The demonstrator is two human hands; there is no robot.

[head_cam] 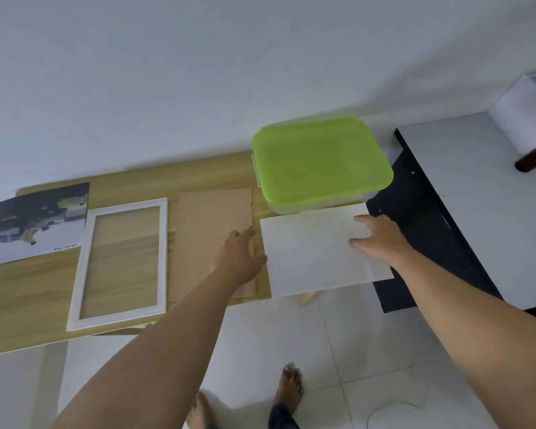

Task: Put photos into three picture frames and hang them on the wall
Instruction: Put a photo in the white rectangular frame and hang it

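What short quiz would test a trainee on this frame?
1. True or false: the frame lies between the photo and the cardboard.
2. What colour is the lid behind the sheet? A red, B green, C blue.
3. Which hand rests on the sheet's right end?

Key: 1 true. 2 B. 3 the right hand.
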